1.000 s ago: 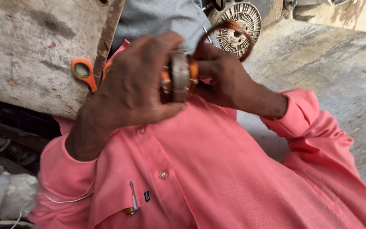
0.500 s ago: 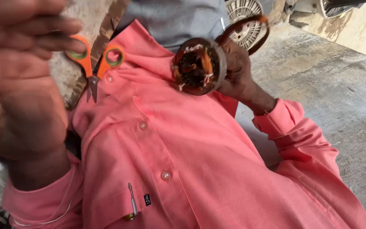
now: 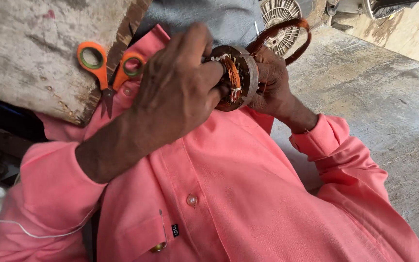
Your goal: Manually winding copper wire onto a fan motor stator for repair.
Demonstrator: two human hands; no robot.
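A round metal motor stator (image 3: 241, 77) with copper wire windings is held up in front of my pink shirt. My right hand (image 3: 272, 85) grips its rim from behind. My left hand (image 3: 180, 92) covers its front, fingertips pressing on the copper winding. A loop of copper wire coil (image 3: 292, 34) arcs up from behind the right hand. Part of the stator's face is hidden by my left hand.
Orange-handled scissors (image 3: 107, 73) lie on the edge of a worn wooden board (image 3: 30, 53) at the upper left. A white round fan part (image 3: 280, 12) sits on the concrete floor (image 3: 379, 97) beyond my hands. A pen clip (image 3: 160, 245) shows in my shirt pocket.
My left hand, raised close to the camera half a second ago, has come back down onto the stator's front. The right hand keeps holding the stator in about the same place.
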